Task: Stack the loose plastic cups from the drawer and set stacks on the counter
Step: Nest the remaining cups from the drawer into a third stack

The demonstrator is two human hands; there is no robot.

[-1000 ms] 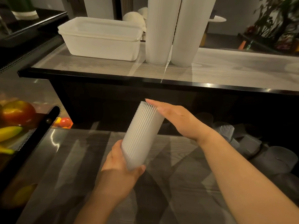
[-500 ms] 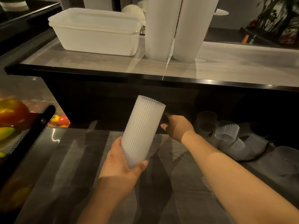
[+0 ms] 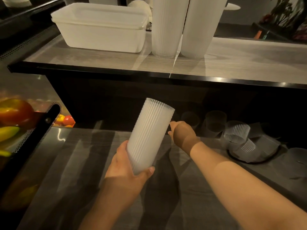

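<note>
- Upper surface: a pale wood-grain counter (image 3: 240,63) with a black front edge runs across the top of the head view. The room is dim, with warm light.
- On the counter: a white plastic tub (image 3: 101,29) at left; just to its right, two tall cup stacks (image 3: 167,27) stand upright, side by side.
- Lower surface: a grey wood-grain worktop (image 3: 83,171) lies below and nearer the camera.
- Far left: fruit (image 3: 15,112) lies beside a black perforated panel (image 3: 29,135).
- Left hand (image 3: 126,170): fingers and thumb are wrapped around the lower end of a ribbed cup stack (image 3: 149,136), held tilted above the worktop.
- Right hand (image 3: 181,133): it extends into the dark drawer recess (image 3: 232,103); its fingers are hidden, so their state cannot be determined.
- Loose cups (image 3: 235,133): they lie in the recess, to the right of the right hand.
- Markings: no legible writing or labels.
</note>
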